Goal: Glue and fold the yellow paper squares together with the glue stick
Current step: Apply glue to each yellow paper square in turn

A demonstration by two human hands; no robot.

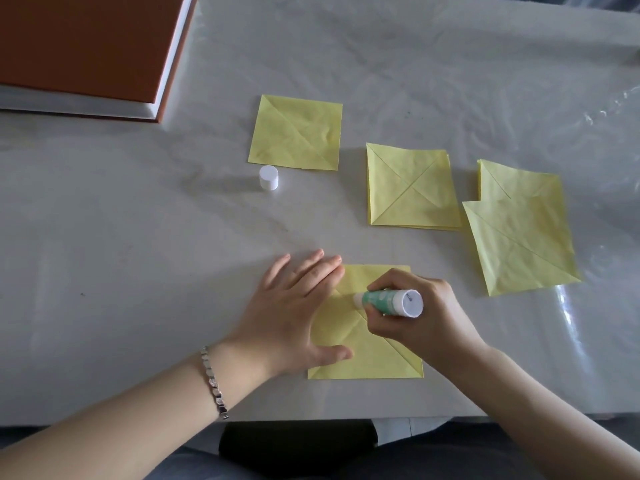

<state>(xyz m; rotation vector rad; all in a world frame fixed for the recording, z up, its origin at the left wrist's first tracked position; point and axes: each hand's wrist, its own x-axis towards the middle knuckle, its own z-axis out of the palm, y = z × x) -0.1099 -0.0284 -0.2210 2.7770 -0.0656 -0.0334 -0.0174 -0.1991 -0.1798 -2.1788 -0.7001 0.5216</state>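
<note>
On the near yellow square [367, 362], your right grip [429, 317] clasped the glue stick [388, 301] and your left grip [294, 317] lay flat, pinning it; hard strokes could have torn the paper.

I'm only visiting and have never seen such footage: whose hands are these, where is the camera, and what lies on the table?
There is no machine: these are a person's two bare hands, filmed by one camera worn on the head, looking down. The left hand rests flat on a yellow paper square on the table. The right hand holds a glue stick, its tip on that square. The white cap stands apart. Farther off lie a single square, a stack and two overlapping squares; a brown book sits at the far left.
</note>
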